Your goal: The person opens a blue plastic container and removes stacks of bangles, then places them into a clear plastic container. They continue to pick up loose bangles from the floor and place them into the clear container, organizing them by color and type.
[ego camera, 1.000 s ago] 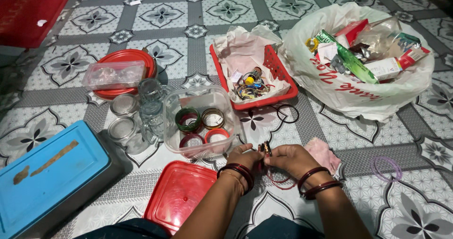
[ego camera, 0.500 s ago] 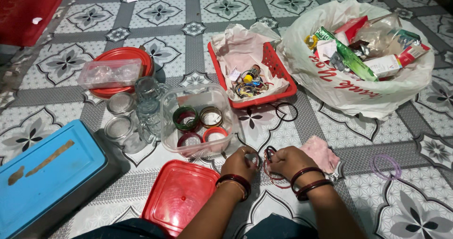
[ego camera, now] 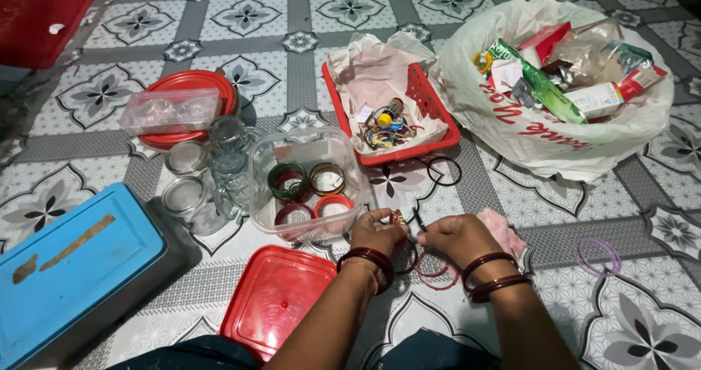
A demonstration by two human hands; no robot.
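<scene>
While both hands work low over the patterned floor, the head view shows this:

Left hand: the left hand (ego camera: 378,231) pinches a small reddish bangle (ego camera: 398,217) between thumb and fingertips, just beside the near wall of the clear plastic box (ego camera: 305,184).

Right hand: the right hand (ego camera: 456,237) curls its fingers down over loose dark rings on the floor (ego camera: 416,257); whether it grips one I cannot tell.

Box: sorted bangles, green, gold and red, stand in stacks inside.

Risk, slip: the pinch looks light, so the bangle could drop and roll among the loose rings on the tiles.

Risk, knock: the left wrist sits close to the box, so a careless push could topple the stacks.

Risk, strays: a black ring (ego camera: 443,170) by the red basket (ego camera: 431,107) and a purple ring (ego camera: 599,257) lie well apart, easily overlooked.
</scene>
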